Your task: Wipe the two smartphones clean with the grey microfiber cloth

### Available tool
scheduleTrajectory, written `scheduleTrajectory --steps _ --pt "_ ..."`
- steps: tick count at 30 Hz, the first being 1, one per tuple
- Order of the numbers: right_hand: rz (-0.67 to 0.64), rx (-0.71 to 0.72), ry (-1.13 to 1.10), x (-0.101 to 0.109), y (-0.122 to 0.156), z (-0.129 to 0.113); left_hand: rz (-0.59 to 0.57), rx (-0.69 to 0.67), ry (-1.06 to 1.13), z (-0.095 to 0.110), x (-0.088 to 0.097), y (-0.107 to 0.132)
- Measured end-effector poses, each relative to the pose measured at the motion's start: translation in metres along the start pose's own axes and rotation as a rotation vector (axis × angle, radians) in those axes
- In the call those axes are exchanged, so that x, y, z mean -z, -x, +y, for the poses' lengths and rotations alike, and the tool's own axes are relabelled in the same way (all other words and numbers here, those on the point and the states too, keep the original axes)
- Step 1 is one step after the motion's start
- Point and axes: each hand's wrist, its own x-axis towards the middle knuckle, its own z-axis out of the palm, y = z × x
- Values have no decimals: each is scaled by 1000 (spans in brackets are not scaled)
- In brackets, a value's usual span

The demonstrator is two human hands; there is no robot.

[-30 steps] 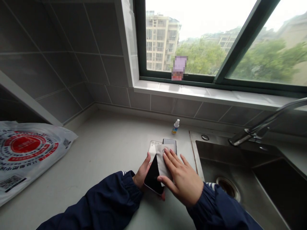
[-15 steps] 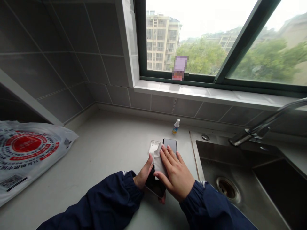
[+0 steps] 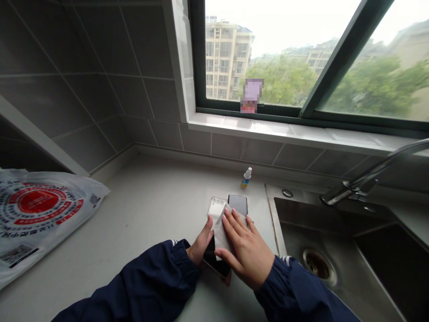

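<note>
A black smartphone (image 3: 217, 266) is gripped in my left hand (image 3: 202, 240), its thumb along the near side and fingertips showing under the lower edge. My right hand (image 3: 246, 243) lies over a grey cleaning cloth (image 3: 221, 235) with a zigzag edge, pressing it against the phone's face with fingers nearly straight. Most of the screen is hidden beneath cloth and hand. Just beyond them on the counter lie a clear phone case (image 3: 216, 204) and a second dark phone (image 3: 237, 203), partly covered from view. A small spray bottle (image 3: 246, 178) with a white top stands upright behind these.
To the right is a steel sink (image 3: 295, 223) with a faucet (image 3: 342, 190). A printed plastic bag (image 3: 50, 210) rests on the left of the white counter (image 3: 150, 192). Tiled wall and a window ledge (image 3: 268, 129) bound the back.
My right hand has slid slightly down and to the right over the phone, and the cloth has shifted with it. My left hand keeps the phone in nearly the same place.
</note>
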Motion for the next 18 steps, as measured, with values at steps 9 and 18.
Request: scheduleTrajectory --steps 9,18 --pt "-85 149 -195 7 21 -35 222 62 170 8 1 2" --pt "-191 172 -303 16 23 -43 322 149 201 14 -2 7"
